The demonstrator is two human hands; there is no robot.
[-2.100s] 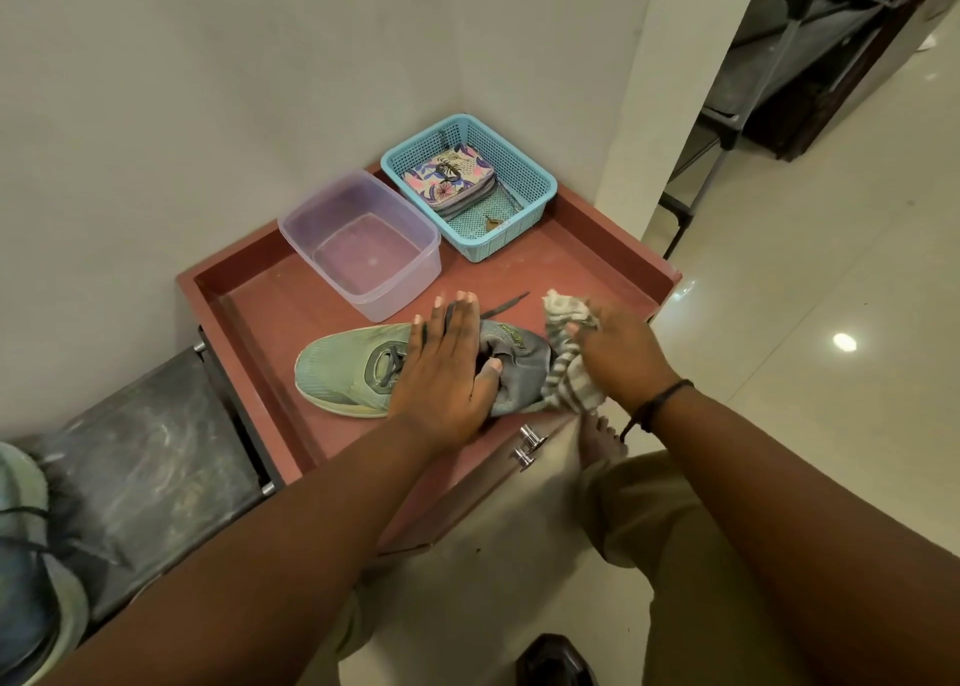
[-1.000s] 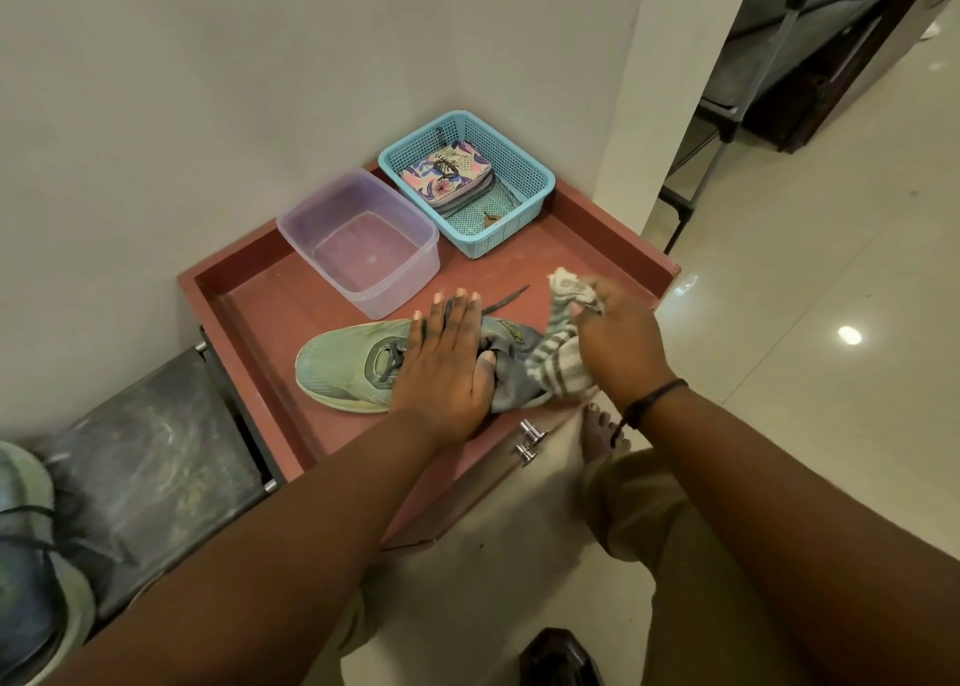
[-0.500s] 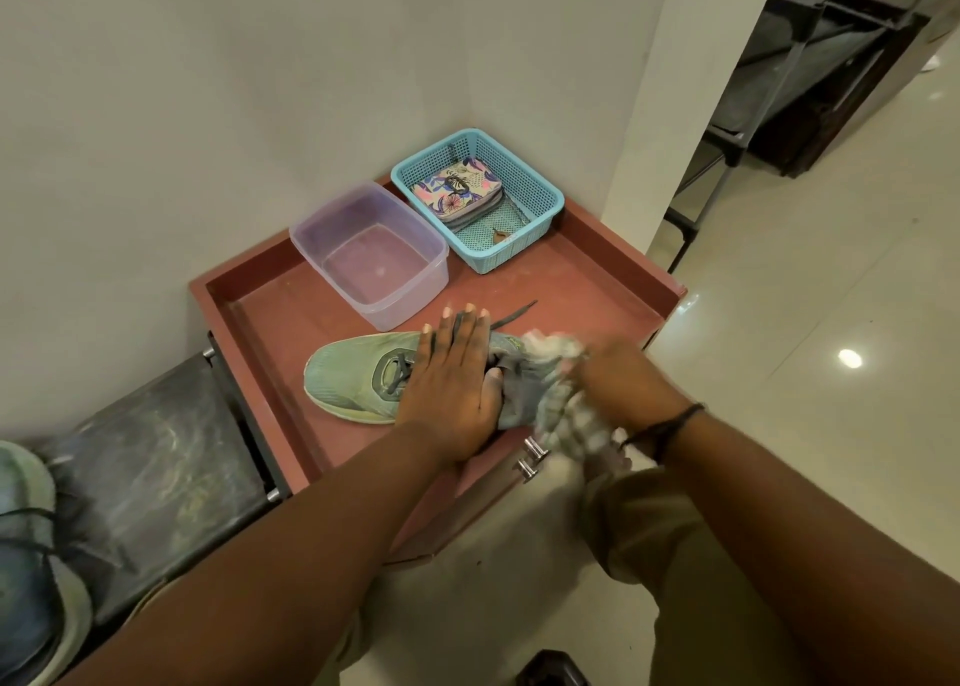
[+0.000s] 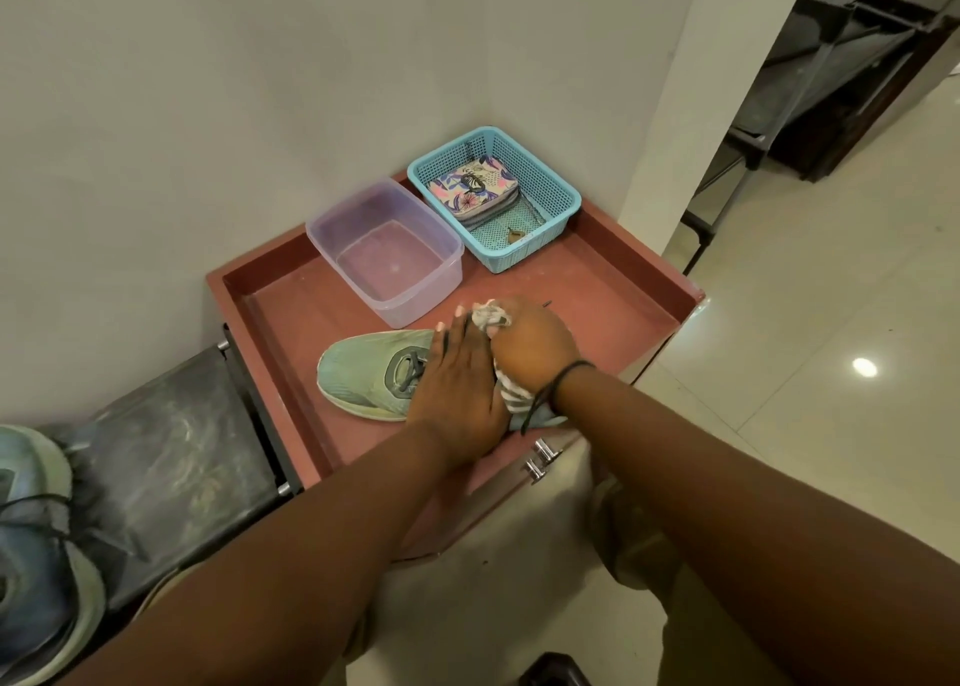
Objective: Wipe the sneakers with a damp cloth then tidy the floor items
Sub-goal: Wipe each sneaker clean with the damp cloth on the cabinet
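A pale green sneaker (image 4: pixel 363 373) lies on its side on the red cabinet top (image 4: pixel 597 290), toe to the left. My left hand (image 4: pixel 457 389) presses flat on its middle and covers the laces' rear part. My right hand (image 4: pixel 530 353) is closed around a grey-and-white striped cloth (image 4: pixel 511 399) and rests on the sneaker's heel end, right beside my left hand. A bit of the cloth (image 4: pixel 488 316) sticks out above my fingers. A second sneaker (image 4: pixel 36 540), blue-grey with a pale sole, sits at the far lower left on a dark rack.
A clear lilac tub (image 4: pixel 384 254) with a little water stands behind the sneaker. A blue mesh basket (image 4: pixel 550 202) with a floral pouch (image 4: pixel 472 192) sits in the back corner. A dark shelf (image 4: pixel 171 467) adjoins the cabinet's left side. Tiled floor (image 4: pixel 831 322) spreads to the right.
My right hand with the cloth has swept from the sneaker's near heel side up over the heel toward my left hand. My left hand has stayed pressed on the sneaker.
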